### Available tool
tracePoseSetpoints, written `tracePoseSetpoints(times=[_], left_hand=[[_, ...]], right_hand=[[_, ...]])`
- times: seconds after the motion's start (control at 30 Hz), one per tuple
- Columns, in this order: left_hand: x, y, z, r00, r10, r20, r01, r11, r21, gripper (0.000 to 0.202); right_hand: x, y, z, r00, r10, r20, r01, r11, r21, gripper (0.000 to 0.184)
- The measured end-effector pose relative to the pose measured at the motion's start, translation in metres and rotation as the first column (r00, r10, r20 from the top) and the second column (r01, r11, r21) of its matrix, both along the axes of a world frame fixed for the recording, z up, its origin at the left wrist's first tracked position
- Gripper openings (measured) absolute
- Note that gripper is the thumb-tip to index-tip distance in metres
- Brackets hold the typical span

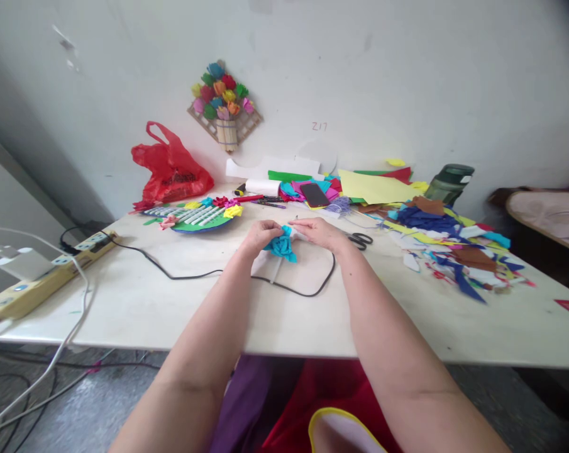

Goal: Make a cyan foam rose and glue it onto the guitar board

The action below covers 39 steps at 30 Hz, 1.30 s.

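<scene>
A bright blue crepe paper flower (283, 247) is held just above the table, with crumpled petals and a loose strip hanging to its lower right. My left hand (261, 236) is closed on its left side, thumb and fingers pinching the paper. From the right, my right hand (319, 233) has its fingers pressed together at the flower's upper edge. A small white piece shows below those fingers; what it is I cannot tell. Black scissors (360, 240) lie beside my right wrist. A black cable (307, 294) loops on the table under the flower.
To the left are a yellow power strip (88, 248) and a decorated green board (204, 220). A red plastic bag (171, 170) stands behind it. At the back lies a phone (315, 195). Paper scraps (473, 257) and a dark green bottle (449, 184) occupy the right.
</scene>
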State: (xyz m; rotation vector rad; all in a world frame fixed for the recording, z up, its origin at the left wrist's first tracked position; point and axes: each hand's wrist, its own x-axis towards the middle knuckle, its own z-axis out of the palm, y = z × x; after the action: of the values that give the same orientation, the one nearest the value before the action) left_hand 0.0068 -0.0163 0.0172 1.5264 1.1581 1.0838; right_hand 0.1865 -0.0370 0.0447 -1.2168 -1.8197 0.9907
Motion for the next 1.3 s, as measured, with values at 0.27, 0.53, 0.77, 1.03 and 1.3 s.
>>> tracePoseSetpoints(times=[0.27, 0.53, 0.77, 1.03, 1.3], left_hand=[[0.000, -0.002, 0.002, 0.998, -0.047, 0.033, 0.048, 0.998, -0.037, 0.019], [-0.004, -0.006, 0.005, 0.980, -0.168, 0.106, 0.180, 0.977, -0.116, 0.026], [-0.005, -0.007, 0.007, 0.964, -0.220, 0.152, 0.243, 0.958, -0.154, 0.021], [-0.007, -0.002, 0.001, 0.914, -0.302, 0.269, 0.353, 0.921, -0.166, 0.026], [-0.006, -0.001, -0.002, 0.898, -0.301, 0.321, 0.349, 0.932, -0.103, 0.023]], right_hand=[[0.003, 0.006, -0.005, 0.999, 0.030, 0.015, -0.030, 0.999, 0.011, 0.032], [0.004, 0.009, -0.009, 0.998, 0.064, 0.016, -0.065, 0.997, 0.030, 0.034], [0.005, 0.011, -0.011, 0.996, 0.091, -0.007, -0.091, 0.996, 0.023, 0.036], [0.005, 0.016, -0.017, 0.987, 0.138, -0.079, -0.138, 0.990, 0.011, 0.032], [0.004, 0.015, -0.016, 0.992, 0.109, -0.061, -0.108, 0.994, 0.019, 0.034]])
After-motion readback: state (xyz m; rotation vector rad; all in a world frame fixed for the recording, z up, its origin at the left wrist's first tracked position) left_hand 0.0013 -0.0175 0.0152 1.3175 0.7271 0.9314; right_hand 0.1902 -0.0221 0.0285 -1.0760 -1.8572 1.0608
